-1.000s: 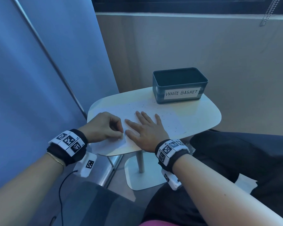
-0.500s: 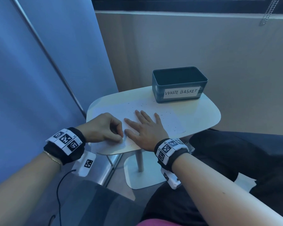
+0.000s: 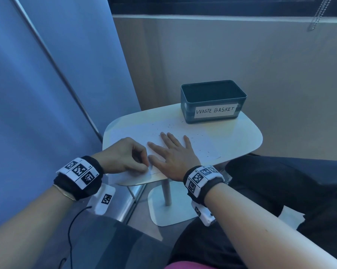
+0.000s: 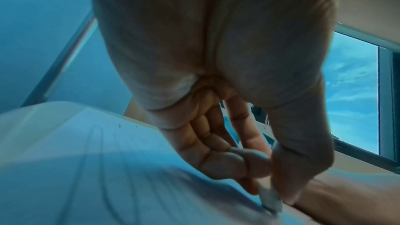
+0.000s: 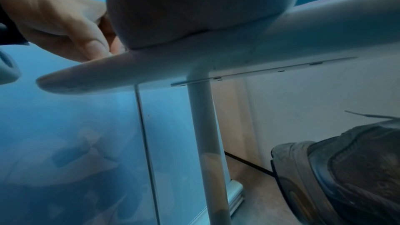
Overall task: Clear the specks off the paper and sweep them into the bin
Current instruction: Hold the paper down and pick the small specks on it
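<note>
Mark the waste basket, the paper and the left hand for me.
waste basket [image 3: 214, 111]: head view, front wall label.
paper [image 3: 136, 133]: head view, bare sheet beyond the knuckles.
left hand [image 3: 123, 155]: head view, back of hand.

Small white side table [image 3: 241, 140], rounded top, single white post [image 5: 203, 126] on flat white base plate [image 3: 169, 214]; base sits below and just behind the hands. Blue frosted glass partition [image 3: 37, 94] to the left of the left hand, w/ slanted metal rail [image 3: 55, 66] across it and metal floor track [image 5: 236, 189] at bottom. Beige wall [image 3: 241, 61] beyond the fingertips, running to the right. Dark window strip [image 3: 202, 4] above wall top; bead chain [image 3: 319, 12] hangs at far upper right. Left wrist view: window [image 4: 355, 95] shows blue sky, dark frame. Floor [image 5: 255, 199] beige. Grey seat cushion [image 3: 105, 245] under left forearm. Light: cool, bluish, daylight.
</note>
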